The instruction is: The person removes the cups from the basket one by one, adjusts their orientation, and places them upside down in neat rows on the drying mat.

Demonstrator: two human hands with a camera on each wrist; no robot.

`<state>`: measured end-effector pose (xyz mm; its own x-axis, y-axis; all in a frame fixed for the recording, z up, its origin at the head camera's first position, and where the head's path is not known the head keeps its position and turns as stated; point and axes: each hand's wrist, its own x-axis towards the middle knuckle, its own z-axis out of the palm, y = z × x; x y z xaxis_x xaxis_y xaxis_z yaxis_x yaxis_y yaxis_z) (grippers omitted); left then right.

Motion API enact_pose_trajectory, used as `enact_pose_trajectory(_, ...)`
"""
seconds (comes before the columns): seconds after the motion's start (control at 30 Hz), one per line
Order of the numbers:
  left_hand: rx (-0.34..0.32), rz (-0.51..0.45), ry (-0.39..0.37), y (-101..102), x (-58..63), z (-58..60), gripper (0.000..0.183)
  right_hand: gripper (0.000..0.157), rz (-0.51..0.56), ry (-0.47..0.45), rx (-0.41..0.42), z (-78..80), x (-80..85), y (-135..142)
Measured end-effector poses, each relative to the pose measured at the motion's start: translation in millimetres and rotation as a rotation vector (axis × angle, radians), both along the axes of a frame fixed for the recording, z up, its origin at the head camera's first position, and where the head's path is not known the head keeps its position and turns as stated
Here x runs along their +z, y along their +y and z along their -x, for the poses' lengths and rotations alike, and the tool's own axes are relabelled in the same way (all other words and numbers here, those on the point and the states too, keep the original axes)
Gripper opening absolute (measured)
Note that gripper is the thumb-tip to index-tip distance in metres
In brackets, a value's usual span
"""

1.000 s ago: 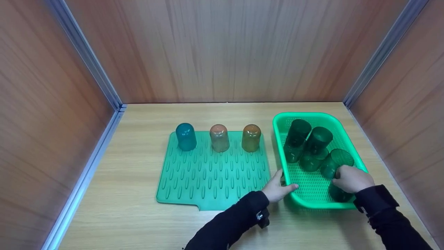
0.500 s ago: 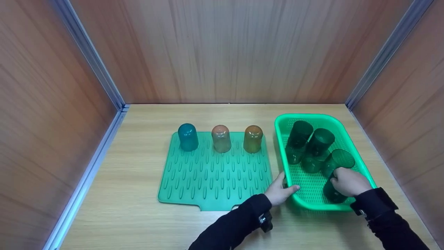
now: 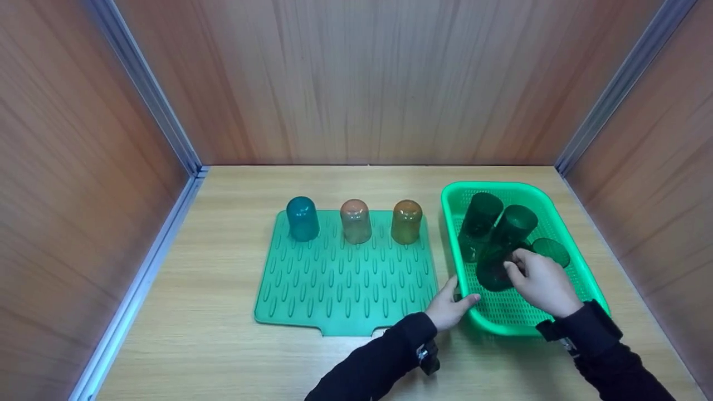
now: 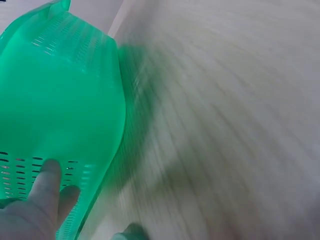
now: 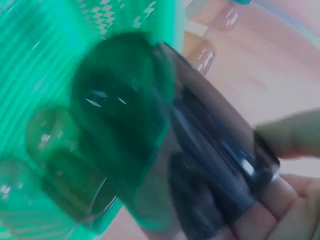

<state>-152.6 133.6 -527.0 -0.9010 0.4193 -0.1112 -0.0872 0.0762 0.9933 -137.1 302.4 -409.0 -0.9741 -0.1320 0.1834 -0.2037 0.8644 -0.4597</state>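
Observation:
My right hand (image 3: 543,281) grips a dark, see-through cup (image 3: 493,272) by one end, tilted over the green basket (image 3: 535,330). In the right wrist view this cup (image 5: 210,145) looks smoky grey, with thumb and fingers around its near end. Two dark cups (image 3: 482,214) lean at the basket's back left, and another cup (image 3: 550,252) lies partly behind my right hand. My left hand (image 3: 448,307) holds the basket's left side near the front corner, thumb over the rim. In the left wrist view its fingers (image 4: 47,185) lie against the slotted outer wall.
Left of the basket lies a flat green draining mat (image 3: 345,289) with raised ridges. Along its back edge stand a blue cup (image 3: 302,220), a pinkish cup (image 3: 355,223) and an amber cup (image 3: 406,223), all upside down. Wood-grain panels (image 3: 356,83) enclose the back and sides.
My right hand has lifted the dark cup from the basket's front right and carried it left and back, towards the basket's middle. The left hand stays on the basket's rim.

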Motion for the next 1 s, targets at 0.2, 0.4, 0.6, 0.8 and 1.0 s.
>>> enact_pose_trajectory(0.2,0.052,-0.018,-0.061,1,-0.9,-0.2,0.061,0.008,0.134,0.179,-0.011,-3.8,-4.7,-26)
enact_pose_trajectory(0.4,0.135,-0.249,-0.1,-5,2.3,-1.0,0.064,0.006,0.235,0.293,-0.006,-6.8,-9.7,-47)
enact_pose_trajectory(0.6,0.161,-0.529,-0.182,-25,16.4,2.4,0.065,0.004,0.334,0.32,0.038,-10.3,-17.6,-62)
enact_pose_trajectory(0.8,0.175,-0.633,-0.158,-48,28.3,9.9,0.06,0.004,0.448,0.276,0.084,-15.8,-24.9,-80)
enact_pose_trajectory(1.0,0.185,-0.645,-0.138,-64,30.5,11.0,0.06,0.005,0.513,0.275,0.107,-27.9,-16.3,-103)
